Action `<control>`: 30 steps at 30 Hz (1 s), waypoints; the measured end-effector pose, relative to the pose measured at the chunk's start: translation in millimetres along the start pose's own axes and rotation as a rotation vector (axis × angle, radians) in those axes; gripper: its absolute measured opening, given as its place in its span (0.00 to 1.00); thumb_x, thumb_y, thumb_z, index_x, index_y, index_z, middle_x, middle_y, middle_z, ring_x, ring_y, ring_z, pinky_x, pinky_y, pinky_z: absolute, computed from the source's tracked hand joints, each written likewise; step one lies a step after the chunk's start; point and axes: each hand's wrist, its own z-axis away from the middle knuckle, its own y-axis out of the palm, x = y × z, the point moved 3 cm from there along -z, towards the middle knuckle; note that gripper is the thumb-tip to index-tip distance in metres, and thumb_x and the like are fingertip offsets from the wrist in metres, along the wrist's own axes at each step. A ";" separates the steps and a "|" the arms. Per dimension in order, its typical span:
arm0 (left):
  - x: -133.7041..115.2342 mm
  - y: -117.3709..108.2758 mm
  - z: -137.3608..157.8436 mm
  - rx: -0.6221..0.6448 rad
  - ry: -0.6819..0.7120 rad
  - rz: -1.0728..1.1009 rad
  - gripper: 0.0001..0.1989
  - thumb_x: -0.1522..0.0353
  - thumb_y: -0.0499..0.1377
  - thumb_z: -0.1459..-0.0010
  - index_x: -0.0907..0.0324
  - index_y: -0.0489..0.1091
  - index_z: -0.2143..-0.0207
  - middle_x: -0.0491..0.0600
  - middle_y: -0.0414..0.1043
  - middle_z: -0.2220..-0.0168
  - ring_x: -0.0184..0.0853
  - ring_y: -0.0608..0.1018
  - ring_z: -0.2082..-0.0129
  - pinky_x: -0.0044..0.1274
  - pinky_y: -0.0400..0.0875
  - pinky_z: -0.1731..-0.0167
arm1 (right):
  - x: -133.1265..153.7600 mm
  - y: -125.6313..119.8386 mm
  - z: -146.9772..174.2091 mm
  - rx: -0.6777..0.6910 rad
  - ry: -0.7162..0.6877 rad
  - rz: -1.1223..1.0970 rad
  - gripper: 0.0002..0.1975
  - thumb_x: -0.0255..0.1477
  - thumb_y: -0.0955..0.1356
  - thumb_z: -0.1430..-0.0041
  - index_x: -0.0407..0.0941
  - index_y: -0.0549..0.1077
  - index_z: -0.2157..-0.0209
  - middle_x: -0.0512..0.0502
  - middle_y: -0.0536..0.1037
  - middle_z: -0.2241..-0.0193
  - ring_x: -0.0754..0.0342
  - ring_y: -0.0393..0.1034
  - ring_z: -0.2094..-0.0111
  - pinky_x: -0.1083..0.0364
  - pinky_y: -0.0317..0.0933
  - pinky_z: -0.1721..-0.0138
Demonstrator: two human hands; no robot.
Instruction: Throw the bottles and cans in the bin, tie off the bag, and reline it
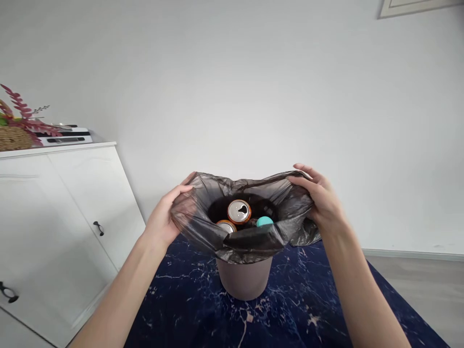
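Observation:
A black, see-through bin bag (250, 246) lines a small grey-brown trash bin (246, 280), its mouth spread wide above the rim. My left hand (168, 210) grips the bag's left edge, thumb on top and fingers behind the film. On the opposite side, my right hand (321, 195) pinches the right edge between thumb and fingers. Inside lie an opened drink can (239, 211) with an orange rim, a second can (226, 226) partly hidden by the bag's front, and a turquoise round cap or lid (264, 221). Whatever lies deeper is hidden.
The bin stands on a dark blue marble-patterned table (188, 309). At left is a white cabinet (72, 232) with black handles, carrying a woven basket (14, 138) with reddish plant sprigs and a white box (68, 137). A pale wall (232, 96) rises behind.

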 end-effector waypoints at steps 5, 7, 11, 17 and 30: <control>-12.9 -3.4 -9.9 -0.049 0.066 0.144 0.16 0.78 0.64 0.46 0.59 0.79 0.54 0.45 0.77 0.74 0.30 0.80 0.80 0.19 0.75 0.78 | 3.9 -25.3 -14.6 -0.050 -0.005 -0.056 0.27 0.27 0.84 0.60 0.49 0.77 0.58 0.55 0.77 0.72 0.58 0.72 0.76 0.60 0.69 0.79; -15.0 -9.8 -15.4 -0.081 0.079 0.185 0.14 0.79 0.64 0.46 0.59 0.78 0.57 0.45 0.77 0.73 0.32 0.81 0.77 0.20 0.77 0.74 | 2.4 -37.9 -22.9 -0.062 -0.023 -0.056 0.24 0.27 0.83 0.59 0.50 0.77 0.60 0.55 0.76 0.71 0.58 0.71 0.76 0.60 0.69 0.79; -13.6 -26.3 -25.2 -0.123 0.102 0.184 0.14 0.79 0.65 0.46 0.58 0.78 0.58 0.43 0.78 0.73 0.31 0.82 0.76 0.20 0.78 0.72 | 2.3 -58.8 -34.4 -0.043 -0.061 0.006 0.20 0.26 0.82 0.57 0.51 0.77 0.62 0.54 0.75 0.71 0.56 0.71 0.73 0.58 0.67 0.77; -9.3 -43.7 -24.3 -0.152 0.176 0.194 0.15 0.79 0.67 0.43 0.57 0.80 0.55 0.41 0.80 0.71 0.26 0.81 0.75 0.15 0.77 0.72 | 10.8 -79.8 -39.1 0.041 -0.140 0.140 0.18 0.30 0.82 0.55 0.51 0.76 0.64 0.53 0.73 0.68 0.56 0.67 0.70 0.55 0.62 0.73; 29.0 -98.9 -38.4 -0.033 0.282 0.004 0.12 0.63 0.71 0.40 0.57 0.82 0.55 0.46 0.85 0.59 0.34 0.84 0.60 0.22 0.78 0.60 | -42.8 -106.4 -53.5 0.146 -0.213 0.044 0.20 0.57 0.71 0.45 0.60 0.76 0.59 0.49 0.79 0.57 0.43 0.74 0.50 0.44 0.71 0.50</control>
